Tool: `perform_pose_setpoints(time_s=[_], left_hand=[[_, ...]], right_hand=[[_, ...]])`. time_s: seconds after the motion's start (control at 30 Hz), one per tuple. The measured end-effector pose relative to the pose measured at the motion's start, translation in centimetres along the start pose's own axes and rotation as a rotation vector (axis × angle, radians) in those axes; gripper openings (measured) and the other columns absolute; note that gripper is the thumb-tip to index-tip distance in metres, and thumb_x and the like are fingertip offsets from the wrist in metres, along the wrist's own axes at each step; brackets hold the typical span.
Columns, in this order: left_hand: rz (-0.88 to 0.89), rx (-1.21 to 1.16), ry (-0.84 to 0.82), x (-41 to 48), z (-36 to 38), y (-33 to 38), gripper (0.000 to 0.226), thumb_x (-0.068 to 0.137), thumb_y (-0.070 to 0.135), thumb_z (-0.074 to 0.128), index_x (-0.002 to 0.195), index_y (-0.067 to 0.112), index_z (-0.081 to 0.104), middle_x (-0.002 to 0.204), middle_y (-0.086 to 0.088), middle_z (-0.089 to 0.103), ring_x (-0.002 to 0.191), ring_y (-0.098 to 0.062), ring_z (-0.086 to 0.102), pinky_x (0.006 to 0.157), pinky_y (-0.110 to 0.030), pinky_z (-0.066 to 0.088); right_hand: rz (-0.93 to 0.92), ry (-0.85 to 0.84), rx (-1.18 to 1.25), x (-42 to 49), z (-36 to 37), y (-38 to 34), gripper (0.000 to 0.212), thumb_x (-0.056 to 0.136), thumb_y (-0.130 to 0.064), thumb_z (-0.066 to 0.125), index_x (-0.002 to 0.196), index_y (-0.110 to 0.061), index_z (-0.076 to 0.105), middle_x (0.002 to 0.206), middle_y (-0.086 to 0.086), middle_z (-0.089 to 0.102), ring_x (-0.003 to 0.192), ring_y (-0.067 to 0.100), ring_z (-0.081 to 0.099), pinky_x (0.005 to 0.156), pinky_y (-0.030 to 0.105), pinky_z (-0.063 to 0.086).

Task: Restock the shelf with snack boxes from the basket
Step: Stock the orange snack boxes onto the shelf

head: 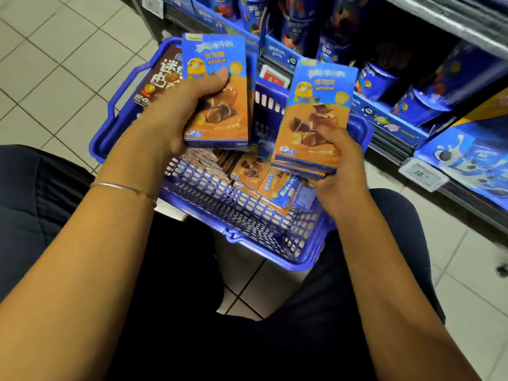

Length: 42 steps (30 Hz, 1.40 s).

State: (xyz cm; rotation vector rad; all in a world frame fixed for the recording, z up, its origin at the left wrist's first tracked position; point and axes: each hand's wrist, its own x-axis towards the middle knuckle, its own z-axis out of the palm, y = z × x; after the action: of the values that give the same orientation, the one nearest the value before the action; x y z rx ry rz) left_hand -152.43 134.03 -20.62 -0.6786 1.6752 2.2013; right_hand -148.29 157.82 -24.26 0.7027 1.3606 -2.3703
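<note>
Stacks stand upright over the basket [247, 237]: our left hand [176, 111] clasps the left stack [217, 89], our right hand [335, 160] the right stack [316, 114], perhaps several boxes deep. The shelf [384, 130] lies forward-right, nearer our right hand.

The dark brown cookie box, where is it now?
Head view, left side: the dark brown cookie box stands in the blue basket's far-left corner, behind the left hand and its snack box.
</note>
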Motion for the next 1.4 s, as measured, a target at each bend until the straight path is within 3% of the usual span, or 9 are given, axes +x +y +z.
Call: perform_pose_setpoints(time_s=[0.33, 0.47, 0.6, 0.7, 0.8, 0.93, 1.03, 1.2, 1.4], left_hand=[[-0.069, 0.250, 0.162, -0.2, 2.1, -4.3, 0.061, 0.084, 0.050, 0.084, 0.123, 0.005, 0.072, 0.101, -0.011, 0.081, 0.082, -0.028, 0.079, 0.086, -0.051, 0.063], [-0.097, 0.244, 0.038, -0.8, 3.5, -4.5, 0.081, 0.089, 0.086, 0.039, 0.111, 0.021, 0.083, 0.106, -0.010, 0.081, 0.097, -0.033, 0.079, 0.086, -0.055, 0.064], [-0.095, 0.008, -0.117, -0.9, 3.9, -5.5, 0.086, 0.106, 0.069, 0.012, 0.085, 0.031, 0.086, 0.090, 0.000, 0.083, 0.082, -0.019, 0.081, 0.068, -0.034, 0.065], [-0.087, -0.149, -0.127, -0.4, 3.4, -6.4, 0.071, 0.115, 0.046, 0.010, 0.114, 0.025, 0.078, 0.086, -0.006, 0.082, 0.078, -0.023, 0.080, 0.065, -0.037, 0.065], [-0.081, -0.220, -0.169, -0.1, 3.2, -6.9, 0.075, 0.114, 0.049, 0.020, 0.090, 0.020, 0.085, 0.097, -0.011, 0.082, 0.086, -0.030, 0.080, 0.070, -0.043, 0.065], [-0.108, -0.239, -0.113, -0.6, 3.0, -7.3, 0.067, 0.115, 0.042, 0.025, 0.087, 0.012, 0.079, 0.090, -0.010, 0.082, 0.073, -0.027, 0.080, 0.062, -0.040, 0.065], [-0.124, -0.268, -0.079, -0.9, 3.0, -7.4, 0.073, 0.116, 0.035, 0.025, 0.071, 0.011, 0.077, 0.105, -0.006, 0.080, 0.061, -0.023, 0.077, 0.066, -0.043, 0.067], [-0.079, -0.252, -0.122, -1.2, 2.8, -6.4, 0.052, 0.104, 0.052, 0.046, 0.130, 0.009, 0.059, 0.153, -0.027, 0.052, 0.140, -0.052, 0.049, 0.115, -0.066, 0.041], [-0.066, -0.231, -0.062, -0.6, 1.3, -6.8, 0.048, 0.104, 0.042, 0.049, 0.075, 0.021, 0.081, 0.099, -0.007, 0.079, 0.089, -0.030, 0.076, 0.082, -0.048, 0.064]], right_hand=[[-0.042, -0.261, 0.002, -2.3, 2.1, -3.5, 0.015, 0.091, -0.020, 0.063, 0.087, -0.019, 0.077, 0.086, 0.002, 0.076, 0.083, 0.022, 0.072, 0.090, 0.049, 0.056], [-0.018, -0.304, -0.024, -2.5, 3.4, -2.2, 0.020, 0.094, -0.016, 0.059, 0.088, -0.015, 0.079, 0.087, 0.006, 0.077, 0.082, 0.023, 0.075, 0.081, 0.040, 0.062], [-0.004, -0.310, -0.021, -3.1, 4.4, -1.7, 0.035, 0.097, -0.018, 0.059, 0.127, -0.001, 0.064, 0.113, 0.016, 0.074, 0.102, 0.032, 0.072, 0.091, 0.048, 0.059], [-0.008, -0.390, -0.044, -2.9, 3.9, -2.6, 0.047, 0.103, -0.037, 0.051, 0.137, -0.006, 0.059, 0.133, 0.016, 0.066, 0.121, 0.033, 0.065, 0.103, 0.050, 0.052], [-0.014, -0.360, -0.090, -2.0, 2.5, -3.4, 0.055, 0.102, -0.051, 0.046, 0.136, -0.011, 0.062, 0.130, 0.010, 0.069, 0.120, 0.025, 0.067, 0.095, 0.044, 0.057], [-0.035, -0.017, -0.481, 0.7, 0.2, -2.3, 0.042, 0.100, -0.046, 0.054, 0.117, -0.011, 0.069, 0.107, 0.007, 0.076, 0.101, 0.022, 0.072, 0.083, 0.040, 0.056], [-0.174, 0.061, -1.173, 3.4, -1.3, -0.2, 0.028, 0.095, -0.018, 0.059, 0.118, -0.003, 0.059, 0.107, 0.015, 0.064, 0.098, 0.032, 0.061, 0.082, 0.038, 0.047], [-0.120, -0.068, -1.977, 6.0, -1.7, 3.3, 0.077, 0.084, -0.058, 0.065, 0.140, -0.011, 0.042, 0.135, 0.023, 0.047, 0.130, 0.042, 0.042, 0.110, 0.050, 0.035], [-0.089, 0.066, -2.188, 7.5, -1.3, 5.2, 0.078, 0.087, -0.059, 0.059, 0.147, -0.015, 0.036, 0.148, 0.018, 0.035, 0.140, 0.046, 0.027, 0.117, 0.050, 0.026]])
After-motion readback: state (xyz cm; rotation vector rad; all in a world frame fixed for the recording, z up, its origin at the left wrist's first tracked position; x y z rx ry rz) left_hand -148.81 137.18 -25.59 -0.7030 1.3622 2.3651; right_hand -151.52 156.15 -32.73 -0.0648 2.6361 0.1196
